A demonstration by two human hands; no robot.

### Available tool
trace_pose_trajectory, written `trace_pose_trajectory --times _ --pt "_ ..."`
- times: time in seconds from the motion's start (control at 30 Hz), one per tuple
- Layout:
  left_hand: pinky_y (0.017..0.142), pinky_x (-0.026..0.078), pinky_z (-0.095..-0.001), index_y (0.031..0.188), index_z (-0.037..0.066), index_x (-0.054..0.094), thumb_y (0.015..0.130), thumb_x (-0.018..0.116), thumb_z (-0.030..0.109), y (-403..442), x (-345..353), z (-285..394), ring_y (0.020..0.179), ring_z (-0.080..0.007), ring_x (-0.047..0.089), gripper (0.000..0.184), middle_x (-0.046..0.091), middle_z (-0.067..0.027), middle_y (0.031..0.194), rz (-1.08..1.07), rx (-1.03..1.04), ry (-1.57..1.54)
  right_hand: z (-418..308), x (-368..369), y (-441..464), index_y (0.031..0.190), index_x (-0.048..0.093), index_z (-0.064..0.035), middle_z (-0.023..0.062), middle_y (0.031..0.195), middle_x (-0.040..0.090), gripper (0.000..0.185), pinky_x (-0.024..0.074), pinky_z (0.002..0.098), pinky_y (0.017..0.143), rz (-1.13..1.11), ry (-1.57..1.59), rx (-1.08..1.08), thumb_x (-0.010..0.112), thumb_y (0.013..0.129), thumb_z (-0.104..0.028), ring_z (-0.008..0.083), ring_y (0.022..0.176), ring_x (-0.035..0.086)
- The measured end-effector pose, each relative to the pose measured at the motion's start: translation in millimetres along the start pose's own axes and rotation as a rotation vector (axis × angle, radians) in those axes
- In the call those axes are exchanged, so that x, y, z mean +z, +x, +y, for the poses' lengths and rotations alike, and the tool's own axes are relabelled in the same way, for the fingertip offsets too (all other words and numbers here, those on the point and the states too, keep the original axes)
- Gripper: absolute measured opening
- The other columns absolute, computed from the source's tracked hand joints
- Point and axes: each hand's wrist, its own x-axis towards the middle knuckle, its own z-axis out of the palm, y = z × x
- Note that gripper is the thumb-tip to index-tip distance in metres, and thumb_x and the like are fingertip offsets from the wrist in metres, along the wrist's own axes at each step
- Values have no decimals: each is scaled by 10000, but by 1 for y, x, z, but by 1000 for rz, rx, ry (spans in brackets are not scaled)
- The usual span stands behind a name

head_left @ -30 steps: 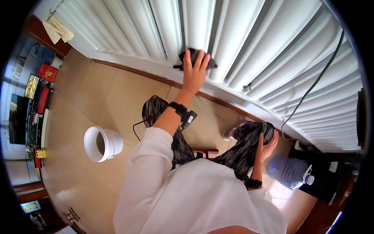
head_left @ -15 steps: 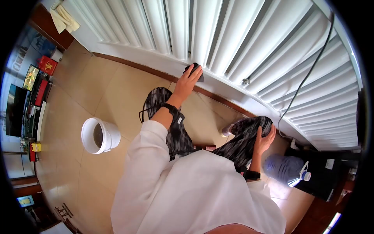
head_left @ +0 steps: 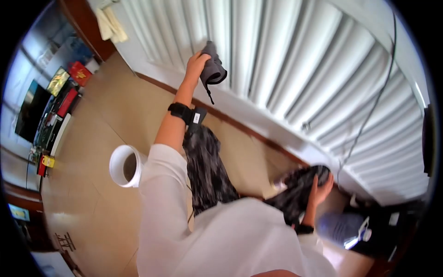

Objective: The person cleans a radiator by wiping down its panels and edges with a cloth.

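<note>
The left hand [head_left: 197, 65], in the upper middle of the frame, grips a dark grey cloth [head_left: 213, 69] by one side, its far side curling loose and a thin strip hanging below; whether the cloth touches the white ribbed panel [head_left: 273, 55] behind it, I cannot tell. With only that side pinched, the free folds could slip or flop out of the grasp, and the dangling strip might snag on a rib edge. The wrist strap [head_left: 181, 111] with its small black box could knock the panel if the forearm came in too close. The right hand [head_left: 324, 189], at right of centre, holds nothing and rests spread on the knee of the patterned trousers [head_left: 295, 198]. A small metal fitting [head_left: 306, 126] above that knee could catch fabric swept along the ribs, as could the loose dark cable [head_left: 374, 99] at upper right. At left, the white bucket [head_left: 139, 171], with murky liquid inside, appears near the sleeve [head_left: 160, 173]; a careless backward elbow could tip it onto the tiles.
</note>
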Motion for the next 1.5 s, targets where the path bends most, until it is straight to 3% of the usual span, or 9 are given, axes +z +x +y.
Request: trace_pose_trajectory --times 0.07,0.2,0.27,0.4,0.47,0.77,1.1,1.23,1.5 --pt "894 415 -294 1221 0 591 839 604 244 26 -26 38 1002 -190 565 454 621 -90 1132 111 -1 -151 -8 -2 1 1338 474 -85 162 1394 436 600 341 434 1049 -20 16 34 685 822 -309 359 1273 405" --pt "993 366 -287 1390 34 431 941 551 346 68 -46 126 1177 -193 486 560 510 -81 1327 131 493 -333 -27 -2 6 1348 457 -86 157 1397 430 608 344 449 1038 -67 -67 97 670 820 -300 366 1264 406" --pt "1061 310 -301 1417 44 390 945 530 355 81 -43 163 1273 -222 429 582 444 -103 1408 65 618 -226 -30 1 8 1350 452 -88 157 1394 430 612 345 454 1035 -68 -93 69 670 817 -295 370 1263 406" --pt "1115 238 -431 1439 47 324 936 516 360 142 -9 148 1389 -384 229 622 216 -185 1527 377 1154 445 -35 6 8 1356 448 -90 163 1389 435 610 328 446 1054 -74 -108 58 670 824 -291 368 1274 400" --pt "1114 207 -517 1459 58 266 947 494 324 139 11 118 1387 -432 184 620 126 -199 1543 487 1178 496 -34 13 9 1339 454 -69 165 1375 446 609 348 461 1035 -57 -131 34 671 806 -268 369 1260 415" --pt "1080 203 -580 1376 -109 285 896 592 303 96 19 -36 1353 -424 239 704 222 -256 1479 494 937 558 -38 14 14 1323 465 -54 159 1350 473 586 354 453 1032 -89 -193 -19 661 829 -301 362 1241 441" --pt "1083 206 -567 1455 -42 89 925 544 337 46 21 -152 1367 -368 244 795 164 -194 1519 438 525 693 -48 16 15 1320 469 -43 179 1333 481 596 350 446 1037 -101 -226 -38 677 830 -310 362 1237 443" --pt "1097 184 -578 1451 -56 156 918 530 433 33 22 -168 1422 -343 145 814 112 -195 1543 385 337 627 -48 15 11 1324 466 -53 175 1334 480 597 352 447 1033 -88 -217 -37 675 829 -314 368 1230 446" --pt "1104 249 -464 1377 -117 302 964 425 408 62 42 -163 1315 -437 296 678 245 -294 1471 543 -158 -118 -58 13 7 1320 469 -68 167 1367 448 593 361 459 1025 -92 -181 12 668 802 -277 365 1250 421"
